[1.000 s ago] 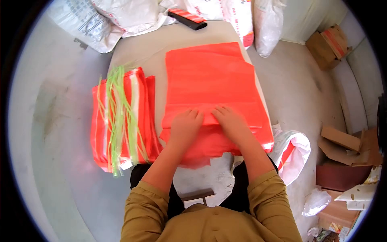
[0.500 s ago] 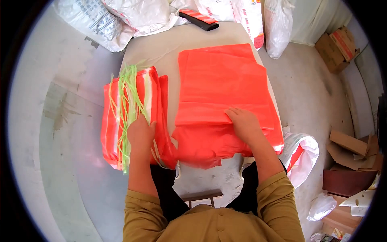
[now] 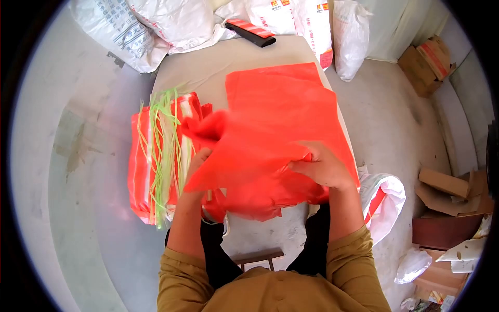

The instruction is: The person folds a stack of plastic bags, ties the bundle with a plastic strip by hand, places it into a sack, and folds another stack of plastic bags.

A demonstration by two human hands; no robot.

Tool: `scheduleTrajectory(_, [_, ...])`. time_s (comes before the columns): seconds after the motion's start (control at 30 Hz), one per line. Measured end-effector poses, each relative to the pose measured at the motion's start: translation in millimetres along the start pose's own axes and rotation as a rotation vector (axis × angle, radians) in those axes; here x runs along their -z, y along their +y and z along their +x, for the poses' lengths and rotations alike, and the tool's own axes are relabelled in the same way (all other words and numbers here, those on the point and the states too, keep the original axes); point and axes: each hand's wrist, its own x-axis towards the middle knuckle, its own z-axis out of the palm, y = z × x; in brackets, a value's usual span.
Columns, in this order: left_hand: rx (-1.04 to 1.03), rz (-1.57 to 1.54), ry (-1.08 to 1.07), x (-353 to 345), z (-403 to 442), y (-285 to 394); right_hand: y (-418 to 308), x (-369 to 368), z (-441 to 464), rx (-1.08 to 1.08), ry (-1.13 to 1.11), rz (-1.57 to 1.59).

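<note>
As red sheet (image 3: 239,151) stretches crosswise, end leftward | right grip (image 3: 327,165) pinching it | left grip (image 3: 197,167) can't tell

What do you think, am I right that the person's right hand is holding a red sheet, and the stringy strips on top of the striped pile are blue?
Not quite: the stringy strips on top of the striped pile are light green, not blue, as the head view shows. The person's right hand is indeed holding a red sheet.
</note>
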Motion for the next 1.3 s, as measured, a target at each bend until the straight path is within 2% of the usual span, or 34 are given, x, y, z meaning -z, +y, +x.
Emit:
scheduleTrajectory(0.1, [0.05,0.038,-0.197,-20.1,-2.9,-21.1,-10.4,-15.4,-1.8,-0.166,-0.077,0.524])
scheduleTrajectory(0.27, [0.048,0.218,-0.452,-23.3,-9.6,-57.0,9.9,-24.0,4.9,-0.233,-0.239,0.467])
scheduleTrajectory(0.37, [0.011,0.386,-0.585,-20.9,-8.9,-47.6,33.0,-23.0,6.8,-0.282,-0.34,0.42])
scheduleTrajectory(0.43, [-0.008,0.538,-0.697,-25.6,-3.5,-15.6,35.5,-22.2,4.4,-0.327,-0.355,0.473])
scheduleTrajectory(0.53, [0.176,0.386,-0.854,-27.6,2.6,9.7,30.6,-24.4,-1.3,-0.412,-0.281,0.617])
scheduleTrajectory(0.63, [0.284,-0.154,-0.755,-34.8,-0.5,-3.8,34.1,-25.3,-2.2,-0.48,-0.18,0.666])
scheduleTrajectory(0.73, [0.421,-0.146,-0.397,-51.1,4.4,-27.2,25.2,-22.3,-1.0,-0.425,-0.17,0.63])
scheduleTrajectory(0.83, [0.532,-0.227,-0.288,-66.4,7.2,-19.0,37.6,-21.4,2.6,-0.316,-0.204,0.389])
scheduleTrajectory(0.93, [0.516,-0.23,-0.238,-71.3,12.5,-25.0,47.1,-5.6,2.5,-0.235,-0.181,0.044])
scheduleTrajectory(1.0, [0.523,-0.204,-0.271,-68.0,22.3,-39.1,46.5,11.1,-2.9,-0.213,-0.112,-0.077])
scheduleTrajectory(1.07, [0.494,-0.091,-0.266,-67.0,27.2,-41.9,53.9,29.2,-7.4,-0.287,-0.136,-0.353])
scheduleTrajectory(1.13, [0.425,0.106,-0.229,-71.7,28.3,-31.5,53.9,35.4,-10.7,-0.337,-0.136,-0.568])
scheduleTrajectory(1.2, [0.48,0.186,-0.277,-77.6,28.7,-0.8,45.6,38.5,-16.2,-0.367,-0.112,-0.722])
scheduleTrajectory(1.23, [0.507,0.225,-0.302,-80.0,28.7,8.6,46.1,40.2,-17.9,-0.277,-0.111,-0.733])
scheduleTrajectory(1.3, [0.343,0.368,-0.279,-85.0,32.2,-8.2,45.8,44.4,-20.3,-0.095,-0.112,-0.755])
